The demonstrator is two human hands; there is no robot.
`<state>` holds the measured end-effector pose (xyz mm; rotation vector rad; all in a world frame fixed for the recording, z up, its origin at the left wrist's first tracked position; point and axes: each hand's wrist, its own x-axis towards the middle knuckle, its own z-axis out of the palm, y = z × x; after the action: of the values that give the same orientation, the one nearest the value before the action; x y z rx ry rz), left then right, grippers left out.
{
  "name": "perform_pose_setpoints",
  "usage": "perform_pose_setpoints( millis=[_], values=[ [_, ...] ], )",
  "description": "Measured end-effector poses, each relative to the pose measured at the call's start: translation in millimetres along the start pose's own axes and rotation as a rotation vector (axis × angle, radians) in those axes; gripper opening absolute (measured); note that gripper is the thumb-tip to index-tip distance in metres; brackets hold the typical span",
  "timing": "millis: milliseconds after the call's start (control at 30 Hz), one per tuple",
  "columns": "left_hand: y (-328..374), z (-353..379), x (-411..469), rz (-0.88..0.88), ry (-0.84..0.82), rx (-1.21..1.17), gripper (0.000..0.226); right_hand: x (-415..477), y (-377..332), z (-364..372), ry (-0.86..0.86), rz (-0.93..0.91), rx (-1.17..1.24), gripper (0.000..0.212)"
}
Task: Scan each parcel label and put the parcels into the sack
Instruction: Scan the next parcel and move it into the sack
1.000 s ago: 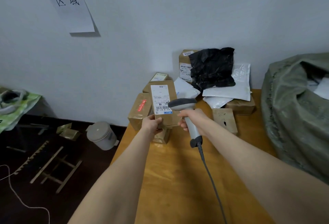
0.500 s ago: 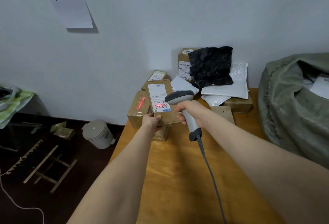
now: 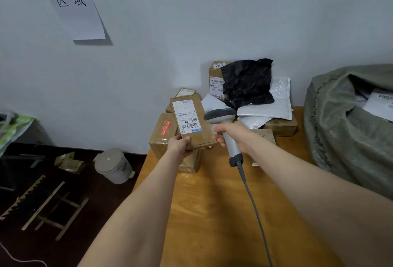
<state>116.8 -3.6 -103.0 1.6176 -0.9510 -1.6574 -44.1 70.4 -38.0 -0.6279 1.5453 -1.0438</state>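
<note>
My left hand [image 3: 179, 144] grips the lower edge of a flat brown cardboard parcel [image 3: 191, 123], held upright above the table with its white label [image 3: 186, 116] facing me. My right hand [image 3: 236, 137] holds a grey corded barcode scanner [image 3: 223, 126] by the handle, its head just right of the label. No red scan line shows on the label. A big grey-green woven sack [image 3: 344, 130] stands open at the right, with white parcels inside.
A heap of brown boxes [image 3: 162, 135], white mailers [image 3: 272, 105] and a black bag [image 3: 247, 83] lies at the back of the wooden table [image 3: 212, 213] against the wall. On the floor at left stand a small lidded bin [image 3: 112, 165] and wooden slats [image 3: 53, 209].
The red scan line seen on the label half a second ago is gone. The parcel has tilted slightly to the left in my left hand, and the scanner stays beside it.
</note>
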Motion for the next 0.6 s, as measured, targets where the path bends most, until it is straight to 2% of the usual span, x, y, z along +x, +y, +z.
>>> perform_pose_setpoints(
  millis=[267,400,600],
  values=[
    [10,20,11,0.028,-0.117,0.017,0.031,2,-9,-29,0.191,-0.015,0.072,0.003],
    [8,41,6,0.027,-0.193,-0.068,0.026,6,-4,-46,0.265,-0.008,0.134,0.017],
    [4,72,-16,0.03,-0.14,-0.13,0.026,10,-6,-85,0.279,-0.014,0.127,0.03]
  ],
)
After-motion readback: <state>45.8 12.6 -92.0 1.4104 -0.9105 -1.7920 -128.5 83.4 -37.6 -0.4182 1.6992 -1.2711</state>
